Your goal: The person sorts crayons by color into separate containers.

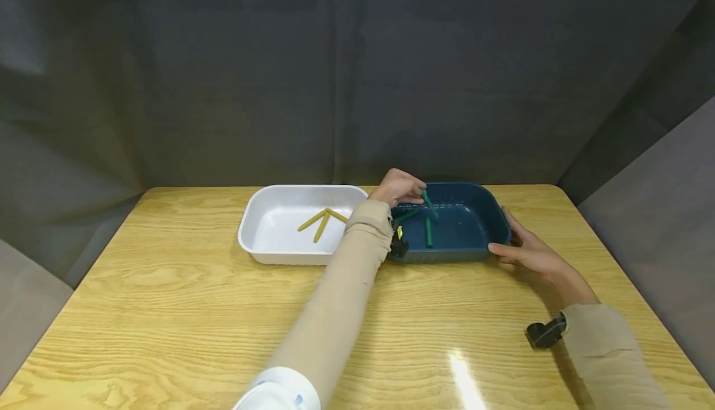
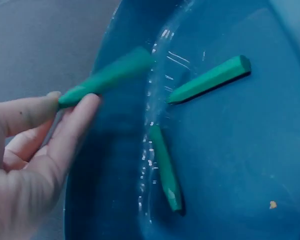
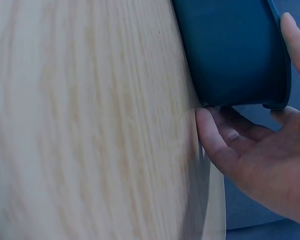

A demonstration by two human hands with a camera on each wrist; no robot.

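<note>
— What's the setting?
— A light wooden table (image 1: 167, 311) with dark grey curtains hung behind and to both sides. Two trays sit side by side at its far middle: a white tray (image 1: 257, 236) on the left, a dark blue tray (image 1: 491, 211) on the right, their walls touching or nearly so.

— And the left hand?
— The left hand (image 1: 396, 187) reaches over the blue tray's far left corner, pinching one end of a green stick (image 2: 107, 77) between thumb and fingertips (image 2: 85, 107); the stick is lifted and tilted.

— Anything else in that tray?
— Two more green sticks (image 2: 210, 79) lie flat on its floor, apart from each other.

— The right hand?
— The right hand (image 1: 530, 252) rests against the blue tray's right wall, thumb along the near right corner, fingers loosely spread, clasping nothing.

— The white tray?
— Yellow sticks (image 1: 321, 221) lie there, meeting at their far ends.
</note>
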